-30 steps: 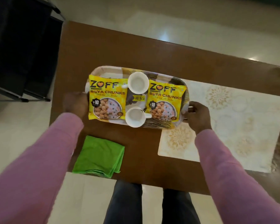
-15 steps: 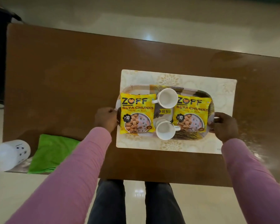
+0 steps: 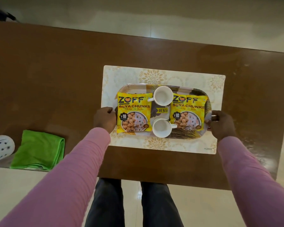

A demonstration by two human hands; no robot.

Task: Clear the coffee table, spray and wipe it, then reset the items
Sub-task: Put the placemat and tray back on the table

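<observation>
Both of our hands are clamped on the short ends of the rectangular, leaf-printed tray (image 3: pixel 193 93). The left hand (image 3: pixel 105 119) has its fingers curled round the left rim, and the right hand (image 3: pixel 221 124) grips the right rim in the same way.

The tray is over the cream rectangular placemat (image 3: pixel 121 74) with gold flower print, which lies on the dark brown wooden coffee table (image 3: pixel 56 79). We cannot tell if the tray's bottom already touches the mat or hangs just above it. On the tray lie two yellow soya chunk packets, one at the left (image 3: pixel 134 112) and one at the right (image 3: pixel 188 112). Between them stand two white ceramic cups, the far cup (image 3: pixel 162 95) and the near cup (image 3: pixel 161 128), both upright.

We judge that this is the reset step. To do it well, we should bring both ends down level and together, so the cups do not slide or tip. The tray looks about centred on the mat, with its long edges nearly parallel to the mat's. We should draw our fingers out sideways, without dragging the mat.

The folded green cloth (image 3: pixel 39 149) and a white container with dark dots (image 3: pixel 1 148) sit at the near left corner, well apart from the tray.
</observation>
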